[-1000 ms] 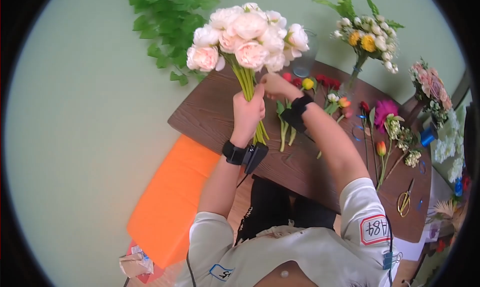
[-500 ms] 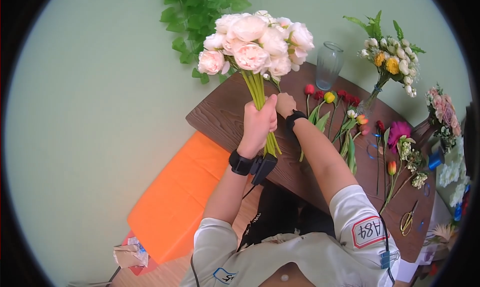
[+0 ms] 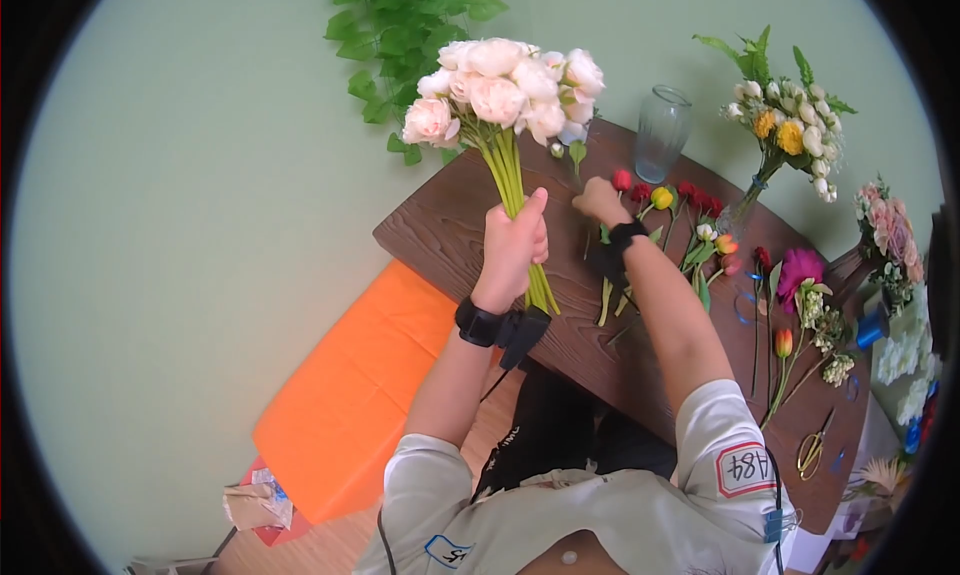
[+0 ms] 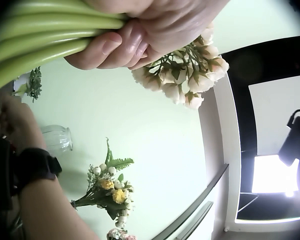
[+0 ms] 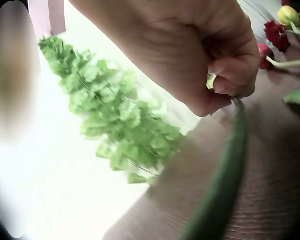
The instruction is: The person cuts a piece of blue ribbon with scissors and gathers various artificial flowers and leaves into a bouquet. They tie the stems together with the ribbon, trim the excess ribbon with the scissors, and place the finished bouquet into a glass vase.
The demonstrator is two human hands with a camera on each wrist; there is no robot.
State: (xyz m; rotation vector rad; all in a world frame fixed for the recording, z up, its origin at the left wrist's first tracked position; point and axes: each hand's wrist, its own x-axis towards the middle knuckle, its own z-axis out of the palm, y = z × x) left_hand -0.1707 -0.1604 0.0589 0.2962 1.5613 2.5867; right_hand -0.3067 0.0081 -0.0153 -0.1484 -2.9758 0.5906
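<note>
The left hand [image 3: 513, 250] grips a bundle of green stems [image 3: 508, 175] topped by pale pink and white blooms [image 3: 497, 100], held upright over the table's left part. In the left wrist view its fingers curl round the thick stems [image 4: 45, 32]. To the right of the bundle, the right hand [image 3: 603, 203] pinches a thin green stem, seen in the right wrist view as a green stem [image 5: 225, 175] below the fingertips of the hand [image 5: 190, 55]. A small white bud [image 3: 557, 150] and a leaf [image 3: 577, 155] show just above that hand.
Loose flowers, including a yellow one [image 3: 661, 198] and a magenta one [image 3: 799, 273], lie on the brown table [image 3: 440, 210]. Behind are a glass vase [image 3: 662, 135] and a white-and-yellow bouquet [image 3: 790, 135]. Gold-handled scissors [image 3: 811, 455] lie at the right, near blue ribbon [image 3: 873, 325].
The right hand has moved away from the bundle, rightward, with a budded stem now showing at it. The left hand keeps its hold on the bundle. The head view has shifted.
</note>
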